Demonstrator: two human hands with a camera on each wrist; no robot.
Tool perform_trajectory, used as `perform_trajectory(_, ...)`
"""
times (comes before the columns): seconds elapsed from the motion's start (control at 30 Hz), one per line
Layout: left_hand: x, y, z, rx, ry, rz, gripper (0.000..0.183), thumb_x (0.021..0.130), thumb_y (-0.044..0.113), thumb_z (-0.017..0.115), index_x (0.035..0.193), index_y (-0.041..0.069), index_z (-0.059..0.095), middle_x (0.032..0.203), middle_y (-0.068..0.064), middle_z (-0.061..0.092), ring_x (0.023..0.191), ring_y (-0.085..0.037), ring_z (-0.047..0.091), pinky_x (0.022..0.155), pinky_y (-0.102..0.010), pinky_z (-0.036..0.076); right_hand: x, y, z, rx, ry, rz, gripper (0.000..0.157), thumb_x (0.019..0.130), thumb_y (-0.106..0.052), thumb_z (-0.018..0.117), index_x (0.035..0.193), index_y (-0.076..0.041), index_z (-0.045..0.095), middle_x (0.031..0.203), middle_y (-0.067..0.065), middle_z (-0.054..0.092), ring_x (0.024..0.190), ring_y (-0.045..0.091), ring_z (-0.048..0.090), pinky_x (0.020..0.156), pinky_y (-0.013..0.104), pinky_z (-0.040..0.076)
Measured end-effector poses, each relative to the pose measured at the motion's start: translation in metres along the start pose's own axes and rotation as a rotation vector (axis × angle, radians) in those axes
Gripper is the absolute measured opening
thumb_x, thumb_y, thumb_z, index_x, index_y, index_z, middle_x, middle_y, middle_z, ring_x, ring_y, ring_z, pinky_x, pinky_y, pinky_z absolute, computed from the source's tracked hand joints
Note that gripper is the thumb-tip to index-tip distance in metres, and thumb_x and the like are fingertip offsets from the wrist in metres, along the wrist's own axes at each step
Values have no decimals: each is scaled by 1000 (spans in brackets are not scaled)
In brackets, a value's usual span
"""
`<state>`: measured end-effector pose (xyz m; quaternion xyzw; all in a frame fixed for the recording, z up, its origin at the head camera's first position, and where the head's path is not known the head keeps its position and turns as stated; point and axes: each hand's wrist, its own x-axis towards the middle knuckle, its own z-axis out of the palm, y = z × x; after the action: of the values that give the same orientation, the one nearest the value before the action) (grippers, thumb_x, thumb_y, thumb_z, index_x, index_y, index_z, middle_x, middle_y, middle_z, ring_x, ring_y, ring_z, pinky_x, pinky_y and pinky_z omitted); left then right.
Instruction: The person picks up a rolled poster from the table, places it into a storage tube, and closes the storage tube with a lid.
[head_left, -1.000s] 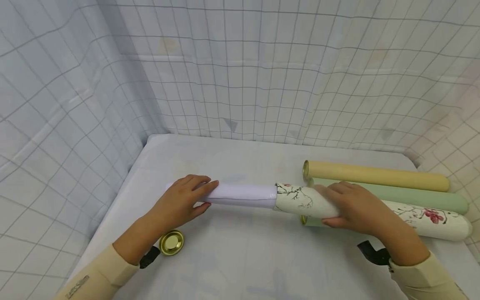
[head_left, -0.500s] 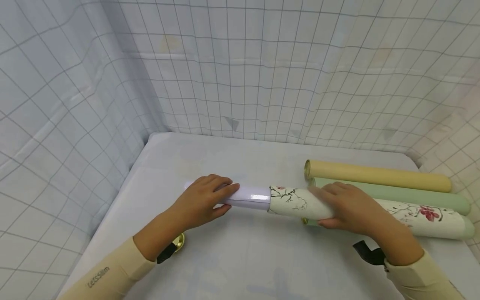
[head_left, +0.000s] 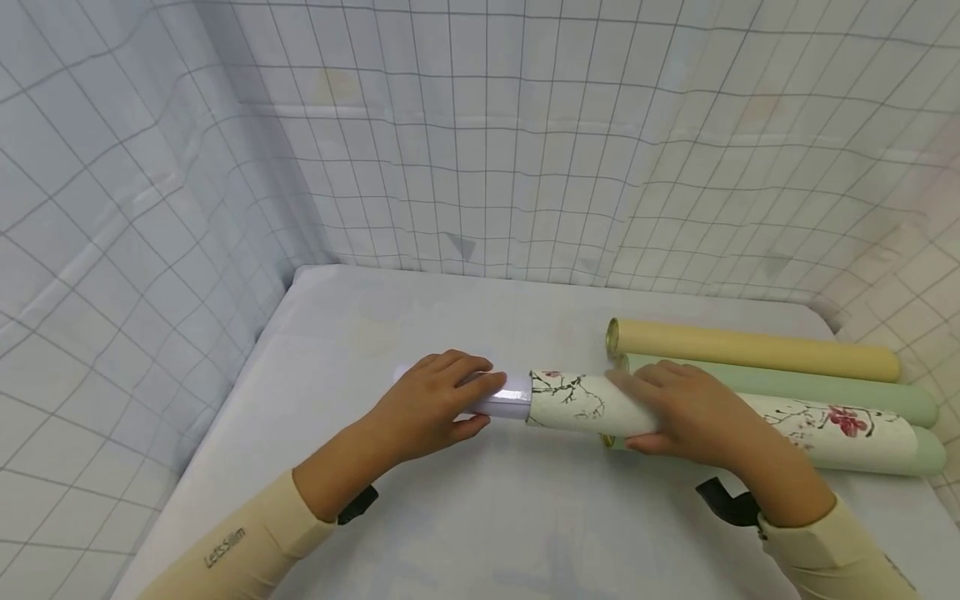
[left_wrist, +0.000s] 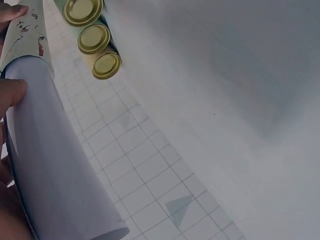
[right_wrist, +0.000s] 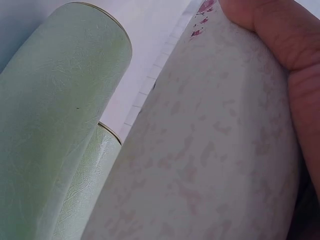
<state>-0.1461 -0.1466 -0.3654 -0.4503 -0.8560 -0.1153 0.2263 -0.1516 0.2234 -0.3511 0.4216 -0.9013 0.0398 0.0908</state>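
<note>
A pale lavender paper roll [head_left: 513, 396] runs into the near mouth of a white tube with plum-blossom print [head_left: 562, 400]. My left hand [head_left: 435, 404] grips the roll from above, thumb underneath, close to the tube's mouth. In the left wrist view the roll [left_wrist: 55, 150] extends back past the hand, its loose end showing at the bottom. Farther right, my right hand [head_left: 686, 412] holds the printed tube around its middle. The right wrist view shows the thumb along one side of the tube [right_wrist: 200, 145]. The roll's front end is hidden inside the tube.
A yellow tube [head_left: 757, 350] and a green tube [head_left: 832, 393] lie side by side at the back right. Another green tube [head_left: 930, 454] lies partly under the printed one. Gold end caps [left_wrist: 93, 39] show on the tubes. Gridded cloth walls [head_left: 487, 167] enclose the table.
My left hand has slid right with the lavender roll, so less of it shows outside the printed tube. The tube has shifted slightly left. My left forearm now hides the gold lid.
</note>
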Motion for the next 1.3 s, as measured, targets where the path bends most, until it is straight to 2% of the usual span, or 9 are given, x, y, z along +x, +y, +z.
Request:
perform_trajectory(0.2, -9, -8, -14, -11, 7, -43, 49, 79, 29, 83, 122, 13, 64, 120, -9, 63, 108, -26, 61, 90, -43, 53, -1, 1, 2, 7, -21, 17, 84, 72, -48, 84, 139, -5, 56, 106, 4, 66, 94, 19, 61, 81, 41, 52)
perform_trajectory(0.5, -44, -32, -32, -55, 2, -195, 56, 73, 28, 88, 122, 12, 65, 124, -10, 60, 111, -28, 59, 88, -43, 54, -4, 2, 1, 23, -12, 32, 86, 71, -47, 86, 139, -6, 56, 105, 4, 66, 93, 19, 62, 78, 40, 53)
perform_trajectory(0.67, -58, -39, -36, -81, 1, -241, 52, 73, 24, 90, 117, 12, 66, 126, -12, 59, 112, -30, 58, 85, -42, 56, -5, 2, 2, 32, -4, 31, 85, 70, -47, 87, 138, -7, 57, 105, 3, 66, 92, 18, 61, 78, 41, 52)
perform_trajectory(0.93, -67, -41, -39, -122, -42, -226, 53, 74, 21, 89, 121, 10, 66, 125, -11, 59, 107, -27, 62, 81, -39, 57, -5, 1, 2, 32, -5, 41, 84, 69, -47, 87, 138, -8, 57, 104, 2, 66, 91, 18, 61, 78, 40, 52)
perform_trajectory(1.3, -61, -32, -34, -165, -34, -209, 51, 75, 17, 89, 119, 10, 66, 120, -6, 59, 102, -21, 62, 79, -33, 58, -4, 0, 2, 40, 8, 18, 83, 70, -46, 86, 138, -7, 57, 106, 3, 66, 93, 19, 61, 79, 42, 52)
